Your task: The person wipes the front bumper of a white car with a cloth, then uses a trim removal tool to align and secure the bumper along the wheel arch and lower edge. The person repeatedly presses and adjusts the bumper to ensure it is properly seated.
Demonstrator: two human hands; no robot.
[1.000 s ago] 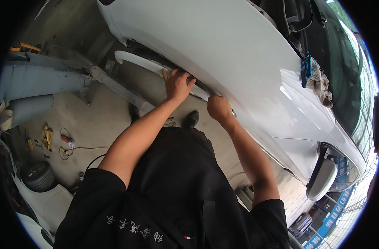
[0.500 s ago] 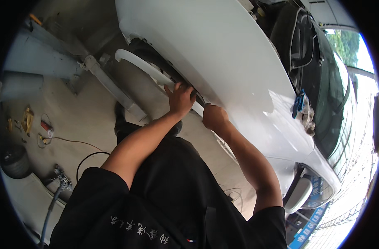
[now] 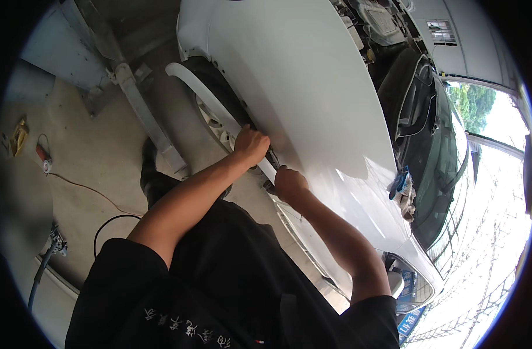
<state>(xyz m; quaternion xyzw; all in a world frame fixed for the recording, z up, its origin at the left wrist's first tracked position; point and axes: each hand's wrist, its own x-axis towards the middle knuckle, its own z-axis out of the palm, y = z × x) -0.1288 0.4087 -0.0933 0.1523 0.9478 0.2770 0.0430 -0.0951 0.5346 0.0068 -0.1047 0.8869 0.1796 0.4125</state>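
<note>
A long curved white wheel arch trim (image 3: 205,90) stands partly away from the white car fender (image 3: 289,87), with a dark gap between them. My left hand (image 3: 252,145) is closed on the trim along this gap, its fingertips hidden. Lower and to the right, my right hand (image 3: 291,186) makes a fist against the fender's edge, near the trim's lower part. Whatever that fist grips is hidden by the fingers.
Beyond the fender lie an exposed engine bay (image 3: 382,23) and the windshield (image 3: 435,203). A crumpled cloth or glove (image 3: 404,198) rests at the windshield's base. At left are a metal lift arm (image 3: 146,116), a red-and-grey tool (image 3: 43,156) and its cord (image 3: 85,189).
My left hand's fingers, spread over the trim before, are now curled in. Both hands sit slightly lower in the picture, and the view has shifted to show more of the engine bay.
</note>
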